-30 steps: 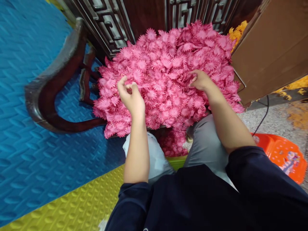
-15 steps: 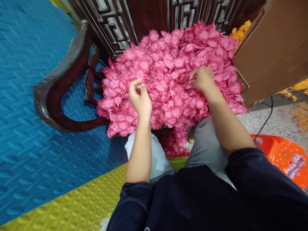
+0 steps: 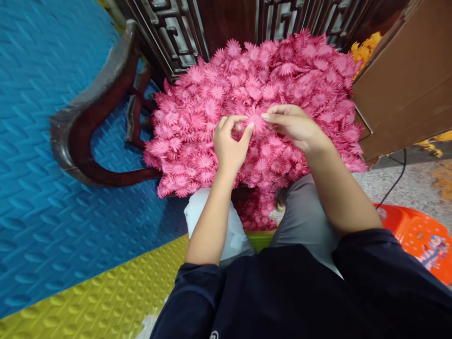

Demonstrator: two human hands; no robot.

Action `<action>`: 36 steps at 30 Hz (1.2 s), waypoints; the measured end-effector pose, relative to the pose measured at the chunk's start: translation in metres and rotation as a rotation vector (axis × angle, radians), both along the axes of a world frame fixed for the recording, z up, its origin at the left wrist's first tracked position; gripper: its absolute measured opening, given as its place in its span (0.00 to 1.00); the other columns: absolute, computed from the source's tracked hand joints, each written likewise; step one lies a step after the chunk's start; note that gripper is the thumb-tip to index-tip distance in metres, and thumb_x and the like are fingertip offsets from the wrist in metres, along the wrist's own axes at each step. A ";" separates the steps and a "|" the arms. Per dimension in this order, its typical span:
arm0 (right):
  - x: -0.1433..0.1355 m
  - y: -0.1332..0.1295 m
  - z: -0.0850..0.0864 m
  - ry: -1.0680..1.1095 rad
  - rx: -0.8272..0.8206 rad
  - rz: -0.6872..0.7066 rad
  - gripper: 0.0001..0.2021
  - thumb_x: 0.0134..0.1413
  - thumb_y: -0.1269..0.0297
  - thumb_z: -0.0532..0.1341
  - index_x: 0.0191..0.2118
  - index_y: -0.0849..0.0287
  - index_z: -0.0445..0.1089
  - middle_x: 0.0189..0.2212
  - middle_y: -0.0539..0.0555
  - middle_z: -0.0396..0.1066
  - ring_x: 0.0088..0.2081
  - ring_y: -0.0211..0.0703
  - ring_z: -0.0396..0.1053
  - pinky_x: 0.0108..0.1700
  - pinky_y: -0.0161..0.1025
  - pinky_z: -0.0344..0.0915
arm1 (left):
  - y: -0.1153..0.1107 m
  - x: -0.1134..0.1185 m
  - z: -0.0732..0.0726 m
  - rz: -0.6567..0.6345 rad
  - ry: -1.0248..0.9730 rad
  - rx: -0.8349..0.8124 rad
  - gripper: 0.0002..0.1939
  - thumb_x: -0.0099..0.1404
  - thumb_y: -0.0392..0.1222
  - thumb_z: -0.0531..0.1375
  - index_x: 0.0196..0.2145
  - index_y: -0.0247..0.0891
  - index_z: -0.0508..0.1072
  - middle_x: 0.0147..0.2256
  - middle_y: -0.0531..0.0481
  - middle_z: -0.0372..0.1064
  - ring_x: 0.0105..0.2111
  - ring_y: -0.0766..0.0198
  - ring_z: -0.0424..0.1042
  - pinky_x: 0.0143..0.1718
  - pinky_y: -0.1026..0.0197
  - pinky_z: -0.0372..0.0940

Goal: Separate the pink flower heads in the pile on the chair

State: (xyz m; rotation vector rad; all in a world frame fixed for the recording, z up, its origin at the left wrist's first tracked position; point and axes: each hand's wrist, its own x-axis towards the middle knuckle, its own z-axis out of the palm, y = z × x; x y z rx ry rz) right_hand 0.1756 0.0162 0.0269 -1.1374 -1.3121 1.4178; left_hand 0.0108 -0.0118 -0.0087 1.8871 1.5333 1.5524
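left hand [image 3: 230, 145] and right hand [image 3: 294, 125] partly hide a flower [image 3: 257, 122].

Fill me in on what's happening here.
A person is handling a single pink flower above a large heap of similar pink flowers. The right hand pinches one edge of it, while the left hand has its thumb and finger at the opposite edge; whether they grip it is hard to tell. A curved dark wooden armrest stands left of the heap, and brown cardboard is on the right.
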 end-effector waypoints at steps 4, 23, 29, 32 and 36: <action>-0.001 0.000 -0.002 0.109 -0.047 0.063 0.16 0.36 0.55 0.72 0.24 0.59 0.69 0.22 0.46 0.65 0.26 0.29 0.61 0.32 0.32 0.61 | -0.001 0.000 0.000 0.000 0.011 -0.046 0.11 0.60 0.51 0.62 0.38 0.45 0.75 0.37 0.50 0.69 0.40 0.62 0.69 0.47 0.55 0.65; -0.007 0.001 -0.011 0.167 -0.024 0.166 0.15 0.41 0.53 0.70 0.25 0.59 0.70 0.23 0.46 0.66 0.27 0.30 0.61 0.32 0.32 0.59 | 0.000 0.004 -0.001 -0.112 -0.161 -0.086 0.10 0.58 0.50 0.64 0.34 0.43 0.79 0.34 0.52 0.74 0.38 0.65 0.72 0.44 0.59 0.67; -0.015 0.000 -0.013 0.207 -0.082 0.159 0.17 0.40 0.49 0.69 0.27 0.58 0.70 0.25 0.47 0.68 0.30 0.31 0.65 0.33 0.31 0.62 | 0.000 0.005 -0.001 -0.066 -0.226 -0.059 0.09 0.56 0.49 0.66 0.30 0.43 0.79 0.30 0.53 0.74 0.33 0.66 0.72 0.39 0.60 0.68; -0.018 0.000 -0.014 0.245 -0.131 0.157 0.18 0.44 0.46 0.66 0.28 0.57 0.70 0.26 0.48 0.69 0.31 0.33 0.67 0.35 0.33 0.65 | 0.000 0.005 -0.001 0.009 -0.229 -0.051 0.08 0.58 0.48 0.65 0.27 0.43 0.79 0.27 0.54 0.73 0.30 0.67 0.71 0.36 0.61 0.67; -0.019 -0.002 -0.013 0.275 -0.122 0.177 0.17 0.44 0.48 0.68 0.31 0.56 0.71 0.29 0.50 0.72 0.31 0.34 0.68 0.37 0.35 0.68 | 0.000 0.004 -0.002 0.053 -0.246 -0.027 0.11 0.57 0.50 0.65 0.24 0.42 0.76 0.25 0.54 0.71 0.28 0.68 0.68 0.34 0.61 0.65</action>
